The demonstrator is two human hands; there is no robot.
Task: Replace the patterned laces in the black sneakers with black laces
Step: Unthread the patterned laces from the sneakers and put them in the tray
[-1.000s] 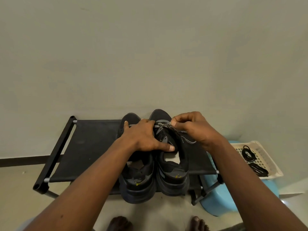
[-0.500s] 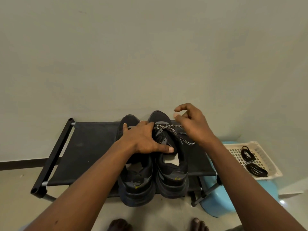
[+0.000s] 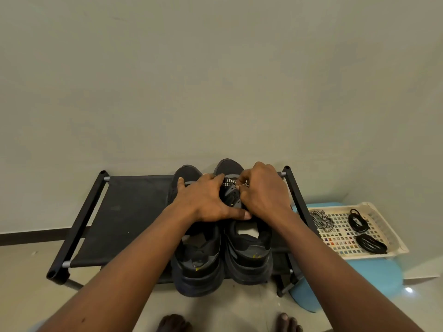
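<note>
Right hand [image 3: 263,194] pinches patterned lace [image 3: 229,181] (seemingly).

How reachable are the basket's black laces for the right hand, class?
Probably yes: the black laces lie uncovered in the basket, on the right hand's side, though its fingers pinch the patterned lace.

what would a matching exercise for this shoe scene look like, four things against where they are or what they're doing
Things:
1. left hand
2. right hand
3. loose patterned lace
4. black laces

Places or states:
A. bundled in the right part of the tray
B. pinching the threaded lace on the right sneaker
C. coiled at the tray's left end
D. spread over the left sneaker

Pairs: 1-D, 2-B, 3-C, 4-A
</note>
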